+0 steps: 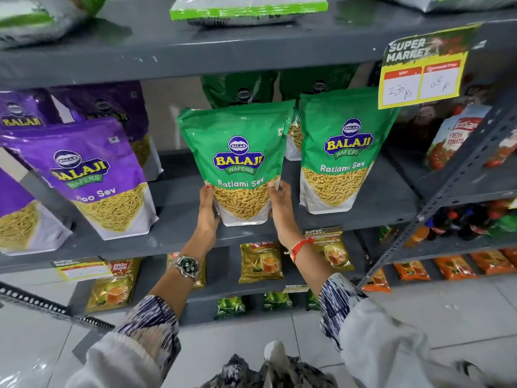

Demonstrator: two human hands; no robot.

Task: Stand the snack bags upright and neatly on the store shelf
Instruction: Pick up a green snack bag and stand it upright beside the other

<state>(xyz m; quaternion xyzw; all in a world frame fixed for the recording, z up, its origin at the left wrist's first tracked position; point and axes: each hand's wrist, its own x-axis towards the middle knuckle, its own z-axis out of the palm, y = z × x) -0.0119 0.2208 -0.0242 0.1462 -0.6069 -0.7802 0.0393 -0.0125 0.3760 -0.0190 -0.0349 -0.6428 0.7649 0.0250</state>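
Left hand [208, 207] and right hand [281, 204] grip green bag [237, 161] by lower edges, upright on shelf [363, 217]; fingers behind bag hidden. Rear bags mostly occluded.

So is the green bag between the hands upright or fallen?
Upright, leaning slightly left: the green bag has its base on the shelf, both hands holding its lower sides.

Light: bright and even, no hard source in view
Shadows: the shelf recess behind the green bags [240, 161] is dim
Glare: soft sheen on the purple bag [84, 169] and the floor tiles [436, 309]
Blur: the top-left packet [33, 21] is smeared (the price tag [422, 71] is also soft)
Distortion: shelf edges bow and tilt towards the corners
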